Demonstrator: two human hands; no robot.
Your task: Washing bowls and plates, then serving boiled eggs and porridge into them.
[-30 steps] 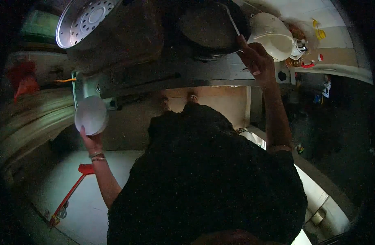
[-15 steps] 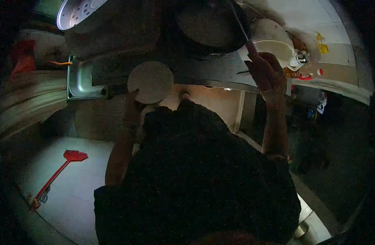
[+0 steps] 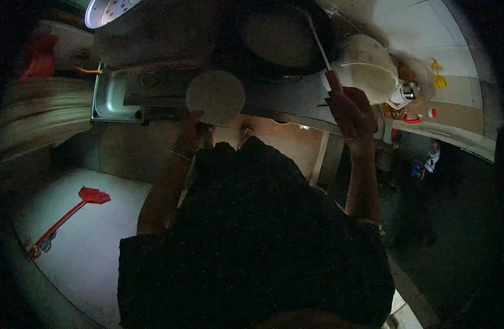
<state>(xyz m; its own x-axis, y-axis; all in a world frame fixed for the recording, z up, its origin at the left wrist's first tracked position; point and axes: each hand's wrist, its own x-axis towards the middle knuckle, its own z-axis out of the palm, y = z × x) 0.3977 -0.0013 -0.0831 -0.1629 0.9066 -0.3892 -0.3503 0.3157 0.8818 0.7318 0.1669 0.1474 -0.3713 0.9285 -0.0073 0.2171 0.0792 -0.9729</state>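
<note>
My left hand (image 3: pixel 190 131) grips the near edge of a pale round plate (image 3: pixel 215 96), held level over the counter's front edge. To its right, my right hand (image 3: pixel 352 112) is closed round the brown handle of a long utensil (image 3: pixel 319 45) with a thin metal shaft. The shaft reaches up and left over a large dark pan (image 3: pixel 251 60); darkness hides the kind of its tip. A greyish round area fills the pan's middle, too dim to make out as food or bare metal.
A white rounded tub (image 3: pixel 367 66) stands right of the pan, beside a white-and-silver container (image 3: pixel 404 94). A steel sink (image 3: pixel 112 101) lies at the left end of the counter (image 3: pixel 279 98). A perforated metal vessel (image 3: pixel 105 12) is at the upper left. A red broom (image 3: pixel 93 196) rests on the floor.
The plate has shifted right and slightly away in my left hand. My right hand has come a little lower with the utensil. The whole view has shifted slightly.
</note>
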